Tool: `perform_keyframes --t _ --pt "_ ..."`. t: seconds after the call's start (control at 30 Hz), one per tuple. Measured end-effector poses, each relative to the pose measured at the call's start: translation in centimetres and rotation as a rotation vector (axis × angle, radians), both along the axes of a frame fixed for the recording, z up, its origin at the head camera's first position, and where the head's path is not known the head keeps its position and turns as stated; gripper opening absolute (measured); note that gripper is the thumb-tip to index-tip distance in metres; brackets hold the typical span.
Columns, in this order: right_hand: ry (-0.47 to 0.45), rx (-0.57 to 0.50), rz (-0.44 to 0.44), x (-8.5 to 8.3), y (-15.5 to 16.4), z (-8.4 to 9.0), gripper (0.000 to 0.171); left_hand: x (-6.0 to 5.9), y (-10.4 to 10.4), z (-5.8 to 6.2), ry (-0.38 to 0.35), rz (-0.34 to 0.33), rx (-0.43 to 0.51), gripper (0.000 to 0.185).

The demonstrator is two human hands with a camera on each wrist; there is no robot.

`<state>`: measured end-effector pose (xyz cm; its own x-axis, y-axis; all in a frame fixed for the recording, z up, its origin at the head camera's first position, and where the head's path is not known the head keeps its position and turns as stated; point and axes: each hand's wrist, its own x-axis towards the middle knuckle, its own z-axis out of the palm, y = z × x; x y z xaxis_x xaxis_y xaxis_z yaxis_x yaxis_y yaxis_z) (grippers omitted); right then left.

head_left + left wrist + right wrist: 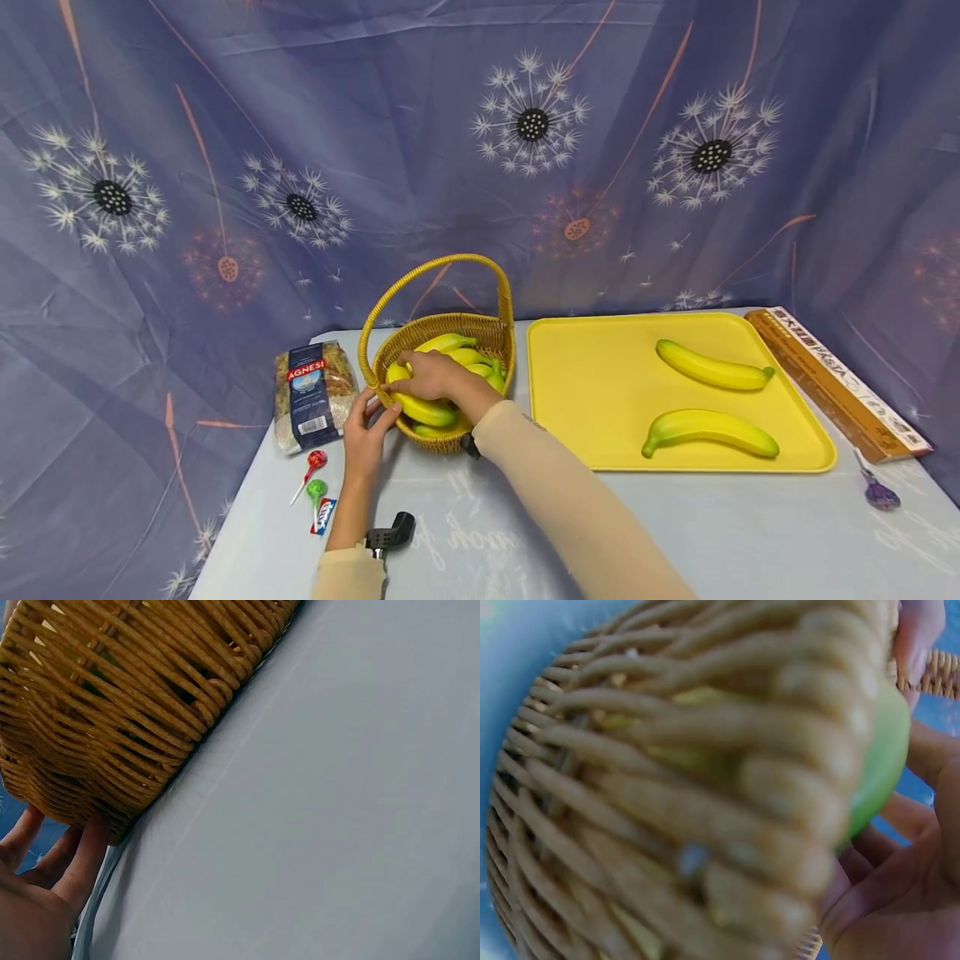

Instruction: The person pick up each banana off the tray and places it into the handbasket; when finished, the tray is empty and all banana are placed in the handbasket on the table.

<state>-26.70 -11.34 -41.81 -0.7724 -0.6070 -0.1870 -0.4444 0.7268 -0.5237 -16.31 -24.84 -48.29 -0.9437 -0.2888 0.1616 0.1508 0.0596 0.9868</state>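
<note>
A yellow wicker basket (423,333) with a tall arched handle stands at the back of the table, holding several bananas (468,357). My right hand (435,375) reaches in over its near rim and grips a banana (423,410) at the left side of the pile. In the right wrist view, that banana's green end (885,754) shows between the rim and my curled fingers. My left hand (367,429) grips the basket's left rim by the handle's foot, its fingers (86,859) against the woven wall in the left wrist view.
Two bananas (712,367) lie apart on a yellow tray (585,392) at the right. A pasta bag (313,400), lollipops (317,459) and a small wrapped candy (323,517) lie left. Beyond the tray are a long pasta box (840,383) and a purple lollipop (881,497).
</note>
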Motion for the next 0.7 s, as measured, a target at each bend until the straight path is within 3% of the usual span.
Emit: perform_keyframes --t 0.27,0.7 --pt "0.109 0.079 -0.002 0.7 -0.3 -0.4 0.062 -0.1 0.0 0.1 0.004 0.01 -0.007 0.041" --pt "0.092 0.005 -0.021 0.2 1.5 0.3 0.048 -0.1 0.1 0.0 0.023 0.001 -0.009 0.043"
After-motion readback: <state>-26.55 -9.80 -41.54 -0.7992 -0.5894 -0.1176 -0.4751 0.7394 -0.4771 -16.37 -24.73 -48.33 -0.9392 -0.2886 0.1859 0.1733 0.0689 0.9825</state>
